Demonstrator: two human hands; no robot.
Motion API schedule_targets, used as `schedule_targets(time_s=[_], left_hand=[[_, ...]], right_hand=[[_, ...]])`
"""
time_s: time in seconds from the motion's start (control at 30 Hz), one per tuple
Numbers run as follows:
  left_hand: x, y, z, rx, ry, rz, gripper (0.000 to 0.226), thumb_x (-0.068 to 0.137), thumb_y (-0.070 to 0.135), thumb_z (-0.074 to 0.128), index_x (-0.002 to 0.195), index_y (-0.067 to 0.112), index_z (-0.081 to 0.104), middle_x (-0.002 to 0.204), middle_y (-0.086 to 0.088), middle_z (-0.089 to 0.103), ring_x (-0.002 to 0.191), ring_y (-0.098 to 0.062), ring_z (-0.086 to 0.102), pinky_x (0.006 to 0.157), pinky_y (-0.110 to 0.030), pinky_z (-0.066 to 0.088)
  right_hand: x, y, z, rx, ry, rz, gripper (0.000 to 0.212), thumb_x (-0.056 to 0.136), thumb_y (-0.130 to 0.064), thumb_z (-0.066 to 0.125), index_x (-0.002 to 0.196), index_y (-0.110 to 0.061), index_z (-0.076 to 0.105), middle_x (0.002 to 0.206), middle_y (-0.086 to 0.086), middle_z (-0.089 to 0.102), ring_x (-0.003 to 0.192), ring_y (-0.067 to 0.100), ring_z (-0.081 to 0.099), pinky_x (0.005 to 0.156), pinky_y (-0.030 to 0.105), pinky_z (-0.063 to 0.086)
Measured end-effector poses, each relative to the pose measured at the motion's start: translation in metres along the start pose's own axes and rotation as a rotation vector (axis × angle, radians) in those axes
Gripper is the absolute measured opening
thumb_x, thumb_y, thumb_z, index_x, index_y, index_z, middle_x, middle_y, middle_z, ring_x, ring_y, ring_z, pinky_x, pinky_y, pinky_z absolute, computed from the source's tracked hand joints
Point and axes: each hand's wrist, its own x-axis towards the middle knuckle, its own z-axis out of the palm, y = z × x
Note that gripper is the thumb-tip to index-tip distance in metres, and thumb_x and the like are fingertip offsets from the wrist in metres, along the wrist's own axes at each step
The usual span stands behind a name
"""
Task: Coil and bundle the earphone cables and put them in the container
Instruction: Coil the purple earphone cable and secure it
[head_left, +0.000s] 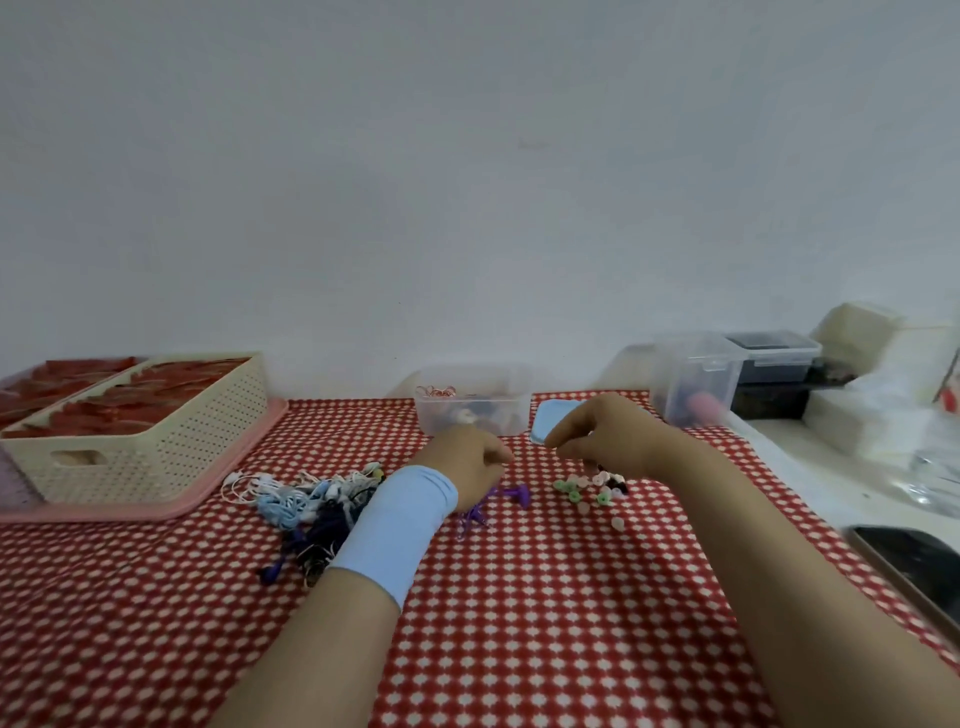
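The red checked cloth (519, 623) lies nearest. On it the left hand (467, 457), above a blue wristband (395, 525), curls around a purple earphone cable (501, 496). The right hand (608, 431) hovers, fingers bent, over small coloured pieces (589, 488); whether it grips anything I cannot tell. Tangled earphones (311, 504) lie left of the wristband, and the clear container (514, 410) stands behind both hands.

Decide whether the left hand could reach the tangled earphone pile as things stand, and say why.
Probably yes: the left hand has the earphone pile lying uncovered just beside its wrist, nothing between. It seems to be holding a purple cable, though.
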Motion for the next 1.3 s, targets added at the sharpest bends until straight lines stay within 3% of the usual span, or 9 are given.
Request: schedule_targets(time_s=[0.2, 0.37, 0.47, 0.57, 0.67, 0.83, 0.97, 1.07, 1.3], left_hand=[[-0.003, 0.004, 0.019, 0.042, -0.047, 0.086, 0.026, 0.095, 0.028, 0.062, 0.118, 0.035, 0.071, 0.129, 0.009, 0.064, 0.115, -0.015, 0.057, 0.104, -0.034, 0.045], [-0.007, -0.001, 0.021, -0.113, 0.033, 0.076, 0.016, 0.089, 0.025, 0.069, 0.103, 0.032, 0.073, 0.108, 0.014, 0.068, 0.102, -0.007, 0.060, 0.095, -0.026, 0.049], [-0.009, -0.003, 0.022, -0.190, 0.021, 0.084, 0.025, 0.087, 0.019, 0.072, 0.108, 0.031, 0.070, 0.099, 0.014, 0.070, 0.095, -0.003, 0.063, 0.092, -0.022, 0.049], [-0.010, -0.005, 0.021, -0.184, -0.012, 0.099, 0.038, 0.088, 0.019, 0.071, 0.122, 0.033, 0.066, 0.104, 0.014, 0.071, 0.101, -0.004, 0.062, 0.097, -0.023, 0.046], [-0.010, -0.004, 0.021, -0.089, -0.018, 0.133, 0.030, 0.090, 0.027, 0.069, 0.119, 0.035, 0.070, 0.117, 0.013, 0.069, 0.109, -0.008, 0.059, 0.101, -0.029, 0.046], [-0.012, -0.002, 0.023, -0.174, 0.098, 0.118, 0.021, 0.091, 0.030, 0.068, 0.110, 0.033, 0.073, 0.116, 0.012, 0.066, 0.100, -0.008, 0.058, 0.089, -0.025, 0.046], [-0.017, -0.003, 0.023, -0.440, 0.183, 0.076, 0.019, 0.092, 0.024, 0.066, 0.111, 0.028, 0.070, 0.100, 0.008, 0.069, 0.093, -0.005, 0.061, 0.086, -0.022, 0.049], [-0.021, -0.005, 0.023, -0.600, 0.189, 0.077, 0.023, 0.091, 0.022, 0.069, 0.111, 0.032, 0.066, 0.095, 0.004, 0.072, 0.093, -0.006, 0.066, 0.085, -0.019, 0.050], [-0.024, -0.009, 0.021, -0.806, 0.202, 0.083, 0.024, 0.094, 0.013, 0.064, 0.117, 0.016, 0.072, 0.089, 0.006, 0.077, 0.071, -0.005, 0.067, 0.071, -0.018, 0.055]], right_hand=[[-0.007, 0.012, 0.011, -0.096, 0.077, 0.028, 0.024, 0.092, -0.007, 0.068, 0.096, -0.027, 0.080, 0.100, -0.011, 0.074, 0.091, 0.005, 0.066, 0.083, 0.020, 0.052], [-0.007, 0.014, 0.012, -0.199, -0.011, 0.038, 0.021, 0.087, -0.016, 0.077, 0.103, -0.029, 0.077, 0.096, -0.015, 0.069, 0.089, 0.002, 0.063, 0.076, 0.015, 0.046], [-0.006, 0.011, 0.016, -0.291, -0.001, 0.042, 0.024, 0.086, -0.017, 0.078, 0.108, -0.026, 0.076, 0.092, -0.014, 0.066, 0.088, 0.004, 0.061, 0.075, 0.017, 0.044], [-0.005, 0.009, 0.017, -0.325, 0.025, 0.071, 0.025, 0.088, -0.014, 0.076, 0.110, -0.025, 0.076, 0.095, -0.009, 0.066, 0.084, 0.006, 0.060, 0.072, 0.017, 0.045], [-0.007, 0.011, 0.018, -0.307, 0.074, 0.071, 0.024, 0.092, -0.011, 0.069, 0.110, -0.024, 0.076, 0.109, -0.004, 0.071, 0.089, 0.010, 0.062, 0.081, 0.021, 0.049], [-0.011, 0.007, 0.023, -0.125, 0.091, -0.011, 0.018, 0.097, -0.016, 0.064, 0.105, -0.024, 0.078, 0.108, -0.010, 0.073, 0.096, 0.005, 0.063, 0.085, 0.018, 0.045], [-0.015, 0.004, 0.030, 0.098, 0.066, -0.051, 0.011, 0.096, -0.022, 0.066, 0.097, -0.022, 0.078, 0.088, -0.014, 0.073, 0.074, -0.002, 0.064, 0.071, 0.016, 0.047], [-0.019, 0.002, 0.032, 0.352, 0.054, -0.012, 0.010, 0.095, -0.022, 0.069, 0.097, -0.018, 0.077, 0.077, -0.003, 0.073, 0.056, 0.004, 0.058, 0.055, 0.023, 0.046], [-0.019, -0.003, 0.037, 0.786, -0.013, 0.036, 0.021, 0.086, -0.020, 0.073, 0.104, -0.010, 0.078, 0.088, 0.010, 0.073, 0.056, 0.012, 0.055, 0.041, 0.021, 0.029]])
